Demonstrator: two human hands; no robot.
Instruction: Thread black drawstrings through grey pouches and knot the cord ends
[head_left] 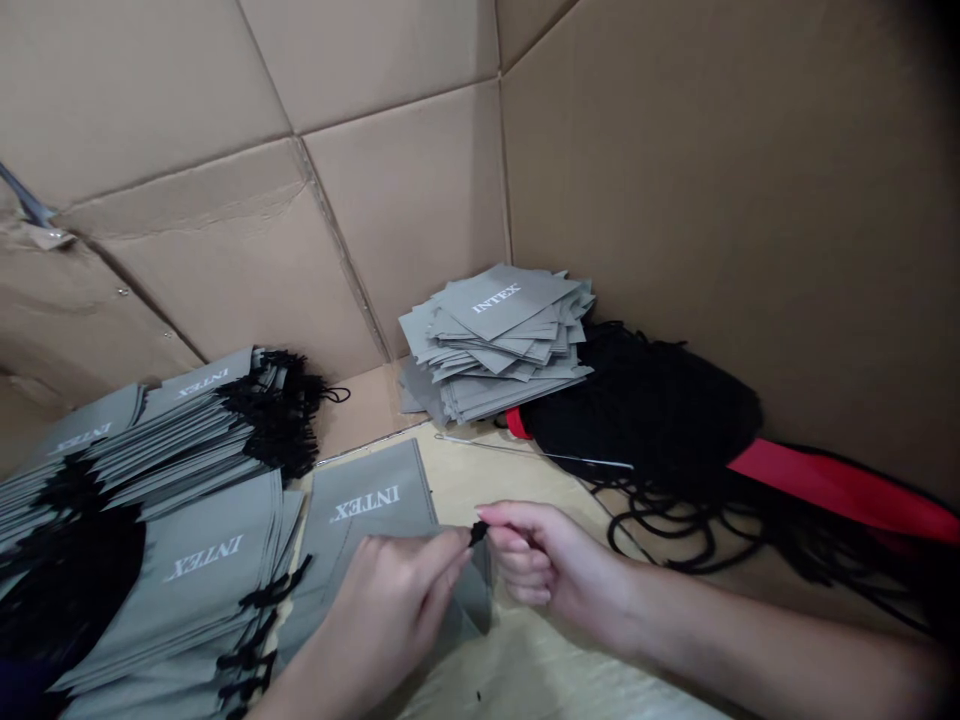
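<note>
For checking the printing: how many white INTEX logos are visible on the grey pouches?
5. One logo on the back pile, two on the upper-left pile, one on the lower-left pile, one on the pouch under the left hand. Others may be hidden.

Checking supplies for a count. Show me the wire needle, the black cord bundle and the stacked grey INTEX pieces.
Wire needle (532, 451): head view, on its shaft.
Black cord bundle (637, 410): head view, on the bundle's middle.
Stacked grey INTEX pieces (495, 310): head view, on the top piece.
</note>
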